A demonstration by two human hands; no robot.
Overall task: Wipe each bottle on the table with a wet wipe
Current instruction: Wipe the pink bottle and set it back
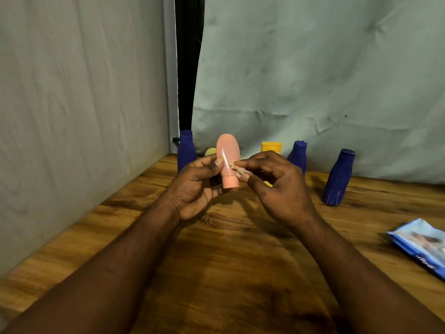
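Note:
My left hand (pixel 196 186) grips a pink bottle (pixel 228 153) above the wooden table (pixel 216 261), cap end down. A small crumpled wet wipe (pixel 239 171) is pinched in my right hand (pixel 277 186) and lies against the bottle's right side near the cap. Behind stand three dark blue bottles: one at the back left (pixel 186 150), one behind my right hand (pixel 298 155), one further right (pixel 338 177). A yellow bottle (pixel 271 147) stands partly hidden behind my right hand, and a pale yellow thing (pixel 209 151) peeks out behind the pink bottle.
A blue pack of wet wipes (pixel 423 244) lies at the table's right edge. Pale cloth hangs along the left side and the back, with a dark gap (pixel 187 68) between the sheets.

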